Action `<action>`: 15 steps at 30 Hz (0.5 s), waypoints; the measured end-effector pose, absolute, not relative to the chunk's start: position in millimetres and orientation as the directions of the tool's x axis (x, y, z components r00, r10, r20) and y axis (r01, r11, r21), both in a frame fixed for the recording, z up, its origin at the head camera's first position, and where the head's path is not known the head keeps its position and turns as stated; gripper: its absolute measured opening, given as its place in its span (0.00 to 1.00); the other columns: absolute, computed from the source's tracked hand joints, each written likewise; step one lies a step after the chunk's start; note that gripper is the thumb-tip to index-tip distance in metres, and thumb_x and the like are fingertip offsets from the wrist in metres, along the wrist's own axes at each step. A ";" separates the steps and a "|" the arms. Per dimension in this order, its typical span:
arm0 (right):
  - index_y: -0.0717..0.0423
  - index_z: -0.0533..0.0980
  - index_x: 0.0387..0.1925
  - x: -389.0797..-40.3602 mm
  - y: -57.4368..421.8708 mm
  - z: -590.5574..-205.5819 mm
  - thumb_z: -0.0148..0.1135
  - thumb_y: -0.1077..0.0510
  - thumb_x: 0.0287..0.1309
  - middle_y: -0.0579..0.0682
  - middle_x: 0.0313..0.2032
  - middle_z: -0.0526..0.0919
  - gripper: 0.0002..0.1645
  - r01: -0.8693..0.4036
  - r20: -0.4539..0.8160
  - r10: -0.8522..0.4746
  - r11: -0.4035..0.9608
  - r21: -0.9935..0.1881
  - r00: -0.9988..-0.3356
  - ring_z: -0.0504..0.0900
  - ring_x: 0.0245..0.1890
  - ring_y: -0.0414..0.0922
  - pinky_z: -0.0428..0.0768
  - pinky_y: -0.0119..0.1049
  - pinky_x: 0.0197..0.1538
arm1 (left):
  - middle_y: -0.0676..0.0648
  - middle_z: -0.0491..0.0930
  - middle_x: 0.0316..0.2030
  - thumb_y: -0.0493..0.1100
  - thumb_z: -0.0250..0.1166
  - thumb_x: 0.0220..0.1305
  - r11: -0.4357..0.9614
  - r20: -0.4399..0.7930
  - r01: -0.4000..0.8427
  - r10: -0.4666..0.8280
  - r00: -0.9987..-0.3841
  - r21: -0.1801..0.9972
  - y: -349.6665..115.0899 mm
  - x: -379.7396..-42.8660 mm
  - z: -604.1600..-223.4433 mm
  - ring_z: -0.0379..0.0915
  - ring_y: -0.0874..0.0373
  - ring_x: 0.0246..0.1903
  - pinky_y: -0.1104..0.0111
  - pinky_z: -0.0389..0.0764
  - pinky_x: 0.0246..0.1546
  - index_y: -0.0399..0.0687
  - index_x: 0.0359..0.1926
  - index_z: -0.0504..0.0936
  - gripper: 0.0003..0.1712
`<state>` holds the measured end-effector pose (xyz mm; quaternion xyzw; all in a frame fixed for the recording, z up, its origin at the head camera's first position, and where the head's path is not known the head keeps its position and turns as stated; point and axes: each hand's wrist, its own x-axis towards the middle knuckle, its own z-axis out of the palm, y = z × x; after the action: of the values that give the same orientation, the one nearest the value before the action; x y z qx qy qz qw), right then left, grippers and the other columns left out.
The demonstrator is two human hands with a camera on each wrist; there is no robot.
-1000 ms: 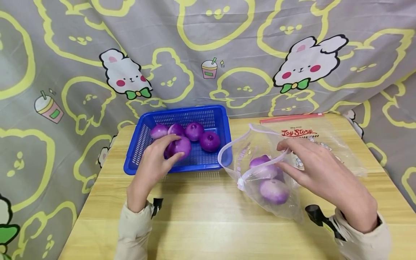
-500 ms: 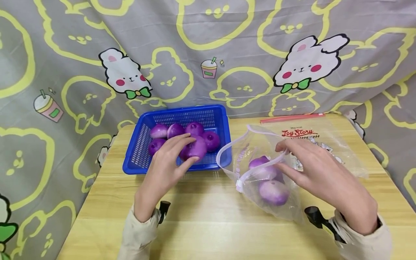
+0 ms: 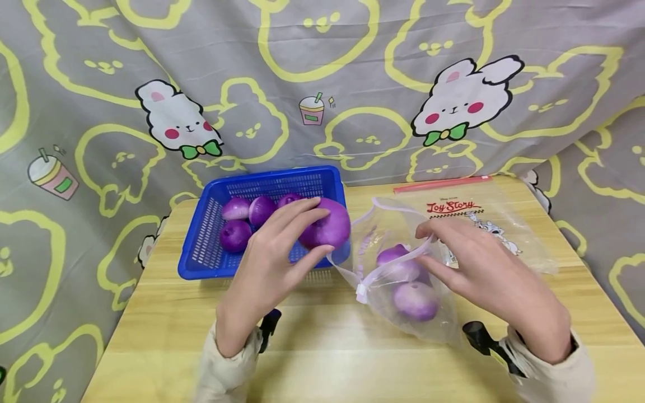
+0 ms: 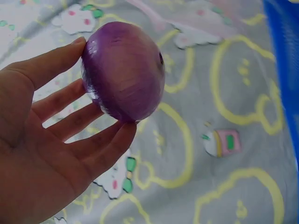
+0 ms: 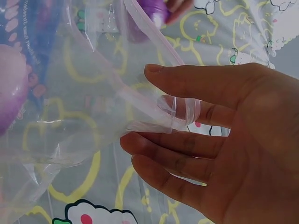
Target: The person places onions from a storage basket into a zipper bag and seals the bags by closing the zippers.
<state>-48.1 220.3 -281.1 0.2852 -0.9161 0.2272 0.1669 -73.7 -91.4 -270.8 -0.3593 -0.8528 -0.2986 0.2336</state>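
My left hand (image 3: pixel 276 254) holds a purple onion (image 3: pixel 332 225) between thumb and fingertips, above the right side of the blue basket and close to the bag's mouth. The left wrist view shows this onion (image 4: pixel 124 72) gripped at its side. My right hand (image 3: pixel 486 274) holds the rim of a clear zip bag (image 3: pixel 443 322), keeping its mouth open toward the left. Two onions (image 3: pixel 415 301) lie inside the bag. In the right wrist view the bag's pale edge (image 5: pixel 149 109) passes between the thumb and fingers.
The blue basket (image 3: pixel 211 271) holds several more purple onions (image 3: pixel 235 235). A flat Toy Story bag (image 3: pixel 524 238) with a red zip edge lies behind my right hand. The wooden table (image 3: pixel 322 369) ends at a patterned grey curtain (image 3: pixel 363 50).
My left hand has lifted the onion and carried it right, from the basket toward the bag's mouth. My right hand keeps its hold on the bag. The head view has shifted slightly.
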 end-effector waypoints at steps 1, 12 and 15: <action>0.49 0.77 0.47 -48.4 218.8 -281.3 0.75 0.58 0.51 0.43 0.42 0.82 0.21 -0.606 0.436 -0.454 0.728 -0.320 -0.777 0.80 0.43 0.43 0.76 0.45 0.46 | 0.44 0.76 0.62 0.46 0.75 0.58 0.548 0.621 0.763 0.477 -0.622 0.344 -88.5 -71.9 -268.7 0.68 0.51 0.65 0.61 0.66 0.68 0.43 0.57 0.80 0.27; 0.51 0.77 0.47 -50.0 208.9 -282.3 0.74 0.56 0.53 0.42 0.42 0.83 0.21 -0.654 0.493 -0.473 0.694 -0.302 -0.730 0.81 0.43 0.41 0.77 0.39 0.48 | 0.44 0.77 0.61 0.48 0.73 0.60 0.482 0.609 0.812 0.548 -0.573 0.330 -66.1 -66.7 -271.6 0.70 0.51 0.64 0.65 0.68 0.66 0.44 0.58 0.80 0.27; 0.51 0.77 0.47 -48.1 207.3 -283.3 0.69 0.48 0.61 0.41 0.43 0.82 0.18 -0.672 0.516 -0.474 0.671 -0.313 -0.714 0.80 0.42 0.40 0.74 0.34 0.49 | 0.44 0.76 0.60 0.49 0.72 0.61 0.485 0.593 0.811 0.563 -0.576 0.327 -62.2 -68.1 -275.5 0.69 0.53 0.64 0.65 0.70 0.64 0.45 0.58 0.80 0.27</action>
<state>-48.1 207.3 -283.3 0.3210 -0.8920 0.2474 0.2002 -68.1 -62.2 -275.5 -0.4110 -0.8361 -0.2979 0.2080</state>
